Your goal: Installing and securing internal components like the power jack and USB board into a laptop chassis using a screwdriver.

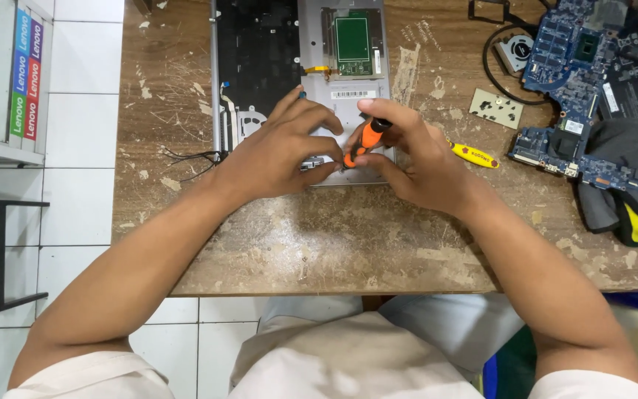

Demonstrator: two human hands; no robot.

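Right now the person seems to be turning a small screw in the open laptop shell [300, 81]; the right hand [415, 159] has its fingers closed around an orange screwdriver [363, 140], tip down on the near edge of the shell; the left hand [278, 151] rests just beside the tool with curled fingers, pressing the shell and holding nothing; the next move likely needs the tip kept straight and steady; a yellow tool [474, 155] lies on the table [334, 244] just right of the shell; farther right sit a blue circuit board [566, 66] and a dark cloth [633, 177]; no box or tray holds anything.
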